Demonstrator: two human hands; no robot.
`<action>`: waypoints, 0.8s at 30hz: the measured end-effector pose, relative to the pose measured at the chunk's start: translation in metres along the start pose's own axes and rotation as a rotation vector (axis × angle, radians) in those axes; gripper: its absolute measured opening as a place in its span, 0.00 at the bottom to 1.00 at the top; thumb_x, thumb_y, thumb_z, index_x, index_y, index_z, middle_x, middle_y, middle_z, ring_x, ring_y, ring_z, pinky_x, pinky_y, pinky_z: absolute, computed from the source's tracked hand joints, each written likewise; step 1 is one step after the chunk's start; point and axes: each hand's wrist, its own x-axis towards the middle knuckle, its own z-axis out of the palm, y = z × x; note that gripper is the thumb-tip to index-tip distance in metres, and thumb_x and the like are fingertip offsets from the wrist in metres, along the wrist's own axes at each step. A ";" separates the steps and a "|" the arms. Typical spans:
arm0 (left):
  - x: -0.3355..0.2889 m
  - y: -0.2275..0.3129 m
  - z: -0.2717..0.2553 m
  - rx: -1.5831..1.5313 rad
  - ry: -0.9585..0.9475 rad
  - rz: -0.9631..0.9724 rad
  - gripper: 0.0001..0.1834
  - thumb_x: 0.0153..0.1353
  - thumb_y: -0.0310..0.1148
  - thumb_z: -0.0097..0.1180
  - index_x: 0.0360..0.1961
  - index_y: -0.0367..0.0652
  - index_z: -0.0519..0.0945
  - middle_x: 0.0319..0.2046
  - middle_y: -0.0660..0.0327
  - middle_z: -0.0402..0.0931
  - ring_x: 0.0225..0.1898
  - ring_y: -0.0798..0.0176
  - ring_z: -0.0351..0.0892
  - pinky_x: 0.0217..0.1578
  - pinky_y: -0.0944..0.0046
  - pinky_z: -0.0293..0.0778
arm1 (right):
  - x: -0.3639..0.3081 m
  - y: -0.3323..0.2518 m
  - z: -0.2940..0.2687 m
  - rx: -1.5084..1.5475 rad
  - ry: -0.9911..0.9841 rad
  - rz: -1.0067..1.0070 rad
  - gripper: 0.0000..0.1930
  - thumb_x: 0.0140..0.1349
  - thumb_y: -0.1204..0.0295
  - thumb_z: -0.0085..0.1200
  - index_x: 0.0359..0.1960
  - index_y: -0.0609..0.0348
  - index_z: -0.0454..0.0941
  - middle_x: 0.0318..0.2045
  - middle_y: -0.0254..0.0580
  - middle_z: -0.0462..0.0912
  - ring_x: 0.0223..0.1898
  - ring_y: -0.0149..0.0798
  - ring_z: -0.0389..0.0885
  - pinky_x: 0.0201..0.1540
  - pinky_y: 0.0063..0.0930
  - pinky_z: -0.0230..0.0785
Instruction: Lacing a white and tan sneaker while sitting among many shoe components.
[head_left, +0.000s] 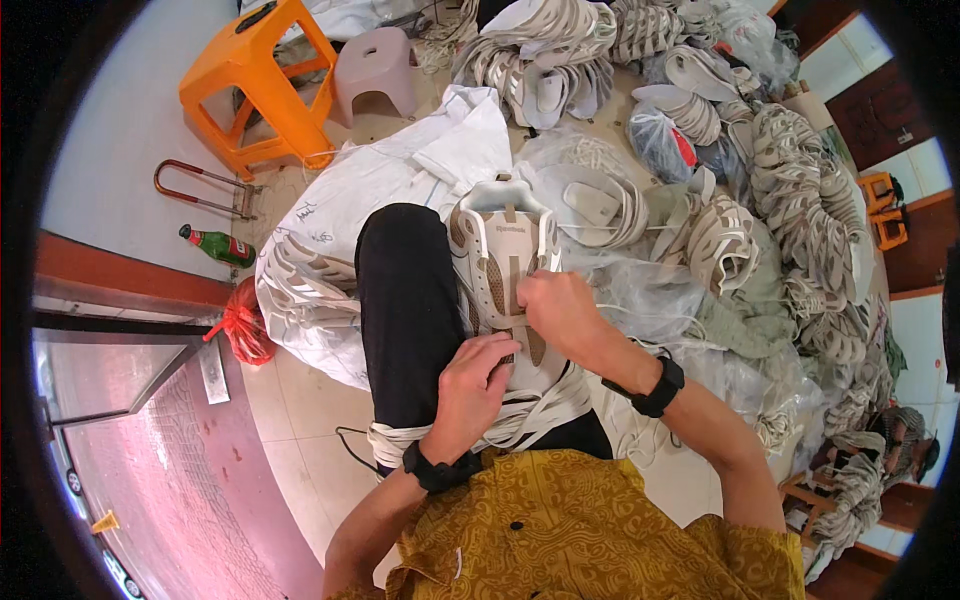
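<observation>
A beige and white shoe upper [508,238] with brown mesh panels lies along my lap beside my black-trousered knee, its heel opening facing away from me. My right hand [562,312] is closed over the right eyelet edge; what its fingertips pinch is hidden. Lower down, my left hand [474,384] grips the upper's left side near the toe, fingers bent and thumb tucked below them. A bundle of cream shoelaces [540,408] is draped across my thighs, close under both hands. Each wrist wears a black band.
Stacks of similar uppers [805,200] and clear plastic bags [650,300] crowd the floor to the right and ahead. A white sack [410,150] spreads at left. Beyond it are an orange stool [262,80], a small lilac stool [375,65], a green bottle [218,246] and a red bag [245,325].
</observation>
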 end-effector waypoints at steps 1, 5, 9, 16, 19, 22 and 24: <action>0.000 -0.001 0.000 -0.005 0.013 0.009 0.15 0.44 0.17 0.50 0.36 0.39 0.75 0.39 0.54 0.73 0.42 0.54 0.72 0.44 0.63 0.67 | 0.001 -0.001 0.000 -0.008 -0.003 0.014 0.04 0.42 0.76 0.48 0.16 0.60 0.75 0.18 0.47 0.76 0.22 0.49 0.77 0.26 0.38 0.70; -0.002 -0.002 0.000 -0.032 0.018 -0.010 0.14 0.46 0.18 0.50 0.36 0.40 0.75 0.38 0.54 0.74 0.41 0.55 0.73 0.43 0.64 0.68 | 0.004 -0.002 0.002 0.451 -0.032 0.142 0.02 0.38 0.79 0.51 0.17 0.63 0.75 0.15 0.42 0.76 0.18 0.37 0.75 0.22 0.27 0.66; 0.004 0.000 -0.003 0.009 -0.002 -0.027 0.13 0.48 0.18 0.48 0.38 0.39 0.74 0.36 0.53 0.74 0.39 0.55 0.74 0.40 0.64 0.69 | 0.000 0.000 -0.001 0.688 -0.090 0.211 0.05 0.38 0.79 0.54 0.21 0.65 0.75 0.15 0.38 0.76 0.18 0.26 0.73 0.22 0.20 0.65; 0.041 0.002 -0.001 0.832 -0.047 0.247 0.03 0.47 0.23 0.47 0.26 0.38 0.69 0.23 0.54 0.71 0.25 0.59 0.76 0.21 0.67 0.72 | -0.002 0.007 -0.008 0.773 -0.081 0.249 0.07 0.39 0.79 0.55 0.24 0.65 0.75 0.17 0.38 0.77 0.19 0.25 0.73 0.24 0.19 0.65; 0.045 0.007 0.003 1.026 -0.080 0.263 0.03 0.46 0.26 0.47 0.23 0.41 0.67 0.18 0.56 0.70 0.21 0.59 0.75 0.18 0.64 0.71 | -0.005 0.012 -0.006 0.871 -0.143 0.308 0.07 0.39 0.78 0.56 0.24 0.64 0.75 0.17 0.38 0.77 0.20 0.26 0.73 0.25 0.20 0.66; 0.050 0.008 -0.002 0.954 -0.193 0.179 0.03 0.47 0.27 0.47 0.25 0.39 0.67 0.16 0.52 0.71 0.20 0.54 0.74 0.17 0.59 0.71 | -0.008 0.012 0.002 0.746 0.011 0.146 0.07 0.39 0.75 0.54 0.24 0.61 0.75 0.18 0.45 0.76 0.18 0.35 0.75 0.24 0.26 0.66; 0.057 0.006 -0.007 0.849 -0.240 0.157 0.04 0.48 0.27 0.47 0.24 0.39 0.67 0.14 0.50 0.70 0.19 0.51 0.74 0.17 0.58 0.70 | -0.009 0.012 0.006 0.840 -0.055 0.252 0.08 0.38 0.74 0.56 0.24 0.60 0.75 0.19 0.46 0.76 0.20 0.38 0.76 0.25 0.27 0.67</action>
